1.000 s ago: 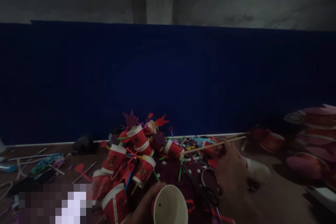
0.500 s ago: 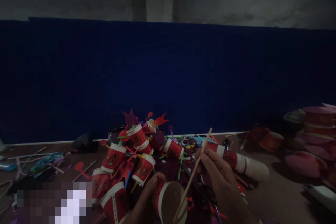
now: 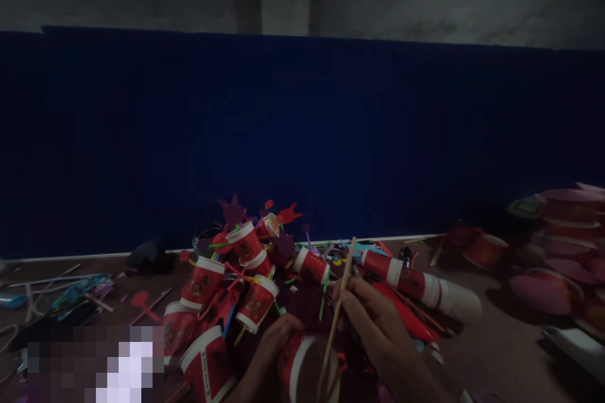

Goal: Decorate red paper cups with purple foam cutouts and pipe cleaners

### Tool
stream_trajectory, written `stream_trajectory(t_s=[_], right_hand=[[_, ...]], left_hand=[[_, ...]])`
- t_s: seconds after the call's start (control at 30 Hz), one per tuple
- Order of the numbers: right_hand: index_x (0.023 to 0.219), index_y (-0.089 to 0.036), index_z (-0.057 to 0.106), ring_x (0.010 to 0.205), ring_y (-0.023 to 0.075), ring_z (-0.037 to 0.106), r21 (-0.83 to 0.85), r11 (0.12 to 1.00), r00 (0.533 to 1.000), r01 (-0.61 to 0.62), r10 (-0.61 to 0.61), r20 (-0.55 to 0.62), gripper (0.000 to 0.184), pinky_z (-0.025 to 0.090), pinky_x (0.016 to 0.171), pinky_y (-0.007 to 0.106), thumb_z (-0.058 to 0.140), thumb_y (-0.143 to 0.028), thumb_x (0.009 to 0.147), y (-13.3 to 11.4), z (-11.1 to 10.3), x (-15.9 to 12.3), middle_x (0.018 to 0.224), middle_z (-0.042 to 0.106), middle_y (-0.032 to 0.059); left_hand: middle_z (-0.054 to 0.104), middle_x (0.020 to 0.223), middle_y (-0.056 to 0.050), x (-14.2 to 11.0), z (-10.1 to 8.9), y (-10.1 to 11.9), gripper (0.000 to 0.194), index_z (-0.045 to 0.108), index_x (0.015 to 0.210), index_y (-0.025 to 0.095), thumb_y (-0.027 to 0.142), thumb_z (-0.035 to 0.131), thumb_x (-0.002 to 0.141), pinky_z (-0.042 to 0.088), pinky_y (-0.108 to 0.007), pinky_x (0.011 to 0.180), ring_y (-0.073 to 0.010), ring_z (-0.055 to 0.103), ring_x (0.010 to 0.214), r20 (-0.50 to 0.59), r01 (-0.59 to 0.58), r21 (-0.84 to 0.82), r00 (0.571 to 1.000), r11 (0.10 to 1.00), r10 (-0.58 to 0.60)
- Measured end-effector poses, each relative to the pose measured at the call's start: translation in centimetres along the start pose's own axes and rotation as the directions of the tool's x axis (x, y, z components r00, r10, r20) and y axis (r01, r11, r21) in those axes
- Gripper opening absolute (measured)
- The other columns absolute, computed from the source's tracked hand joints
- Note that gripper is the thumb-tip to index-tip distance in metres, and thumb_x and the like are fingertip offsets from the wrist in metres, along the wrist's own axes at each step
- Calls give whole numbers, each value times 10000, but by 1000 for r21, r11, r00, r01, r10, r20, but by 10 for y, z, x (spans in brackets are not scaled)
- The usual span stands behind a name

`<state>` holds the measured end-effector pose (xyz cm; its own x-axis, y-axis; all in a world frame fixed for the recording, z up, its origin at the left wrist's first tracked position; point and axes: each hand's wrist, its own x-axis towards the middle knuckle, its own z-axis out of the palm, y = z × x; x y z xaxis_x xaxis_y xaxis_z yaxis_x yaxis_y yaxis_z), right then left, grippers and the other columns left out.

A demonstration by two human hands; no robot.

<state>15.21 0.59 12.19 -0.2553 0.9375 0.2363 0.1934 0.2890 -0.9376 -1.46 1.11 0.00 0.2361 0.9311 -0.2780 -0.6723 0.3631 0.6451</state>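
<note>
I have a red paper cup (image 3: 302, 370) in my left hand (image 3: 265, 356), at the bottom middle of the frame. My fingers are wrapped on its left side. The cup leans over, so I can see its white rim and its open mouth. My right hand (image 3: 380, 327), just right of the cup, pinches a thin wooden stick (image 3: 349, 258). The stick slants, with its top end up above my fingers and its low end down in the cup's mouth.

Near my left hand, in the lower middle of the frame, is a messy heap of red cups (image 3: 258, 305) with bright straws poking out. A purple shape (image 3: 232, 211) with pointy ears sits at the top of the heap. Beyond my right hand, a long row of cups (image 3: 416, 286) lies on its side, one tucked into the next. It all lies on a brown surface (image 3: 482, 359). At the right edge is a blurry pink and red pile (image 3: 567, 227). A big blue wall (image 3: 302, 138) stands behind.
</note>
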Motion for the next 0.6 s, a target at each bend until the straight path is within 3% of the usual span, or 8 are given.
stream_trajectory(t_s=[0.1,0.2,0.3,0.4,0.5,0.6], right_hand=[[701,-181,529,621,121,485,-206,976,986,72,-39,162,235,390,566,228,429,-293,883,1,11,-3,650,512,-16],[671,-182,543,716,140,529,-306,930,963,203,-132,235,155,420,643,247,503,-210,818,1,19,-4,749,549,9],[852,-200,567,753,147,548,-339,927,987,159,-138,88,80,438,660,257,510,-248,824,0,18,-3,855,577,24],[833,-201,568,648,146,556,-407,913,999,-3,-10,-31,159,422,570,252,510,-349,831,1,14,-2,748,615,12],[682,-197,591,522,140,552,-485,874,994,-33,79,75,154,352,457,231,613,-338,739,6,17,-3,602,631,1],[574,-198,611,458,120,539,-530,843,973,89,41,229,163,292,421,217,584,-219,734,10,12,-8,522,626,-8]], left_hand=[[640,669,-13,-1,2,2,220,644,688,154,371,665,717,456,-290,746,-175,595,721,9,-53,-34,999,998,53],[664,697,-30,-4,11,8,259,666,726,169,427,654,701,450,-302,767,-196,610,745,19,-60,-76,998,995,62],[687,812,-59,-8,23,14,297,676,829,171,444,590,750,439,-288,828,-214,609,901,-19,-28,-152,999,988,26],[680,749,-78,-11,28,15,392,673,854,148,511,575,741,465,-296,804,-232,618,892,-42,28,-233,998,972,-38],[663,647,-55,-11,23,13,343,669,860,165,471,633,711,504,-317,734,-244,643,813,-77,-9,-310,997,951,-15],[690,736,-53,-8,15,15,354,644,1006,166,431,559,788,525,-322,692,-227,662,812,-121,-88,-389,992,917,43]])
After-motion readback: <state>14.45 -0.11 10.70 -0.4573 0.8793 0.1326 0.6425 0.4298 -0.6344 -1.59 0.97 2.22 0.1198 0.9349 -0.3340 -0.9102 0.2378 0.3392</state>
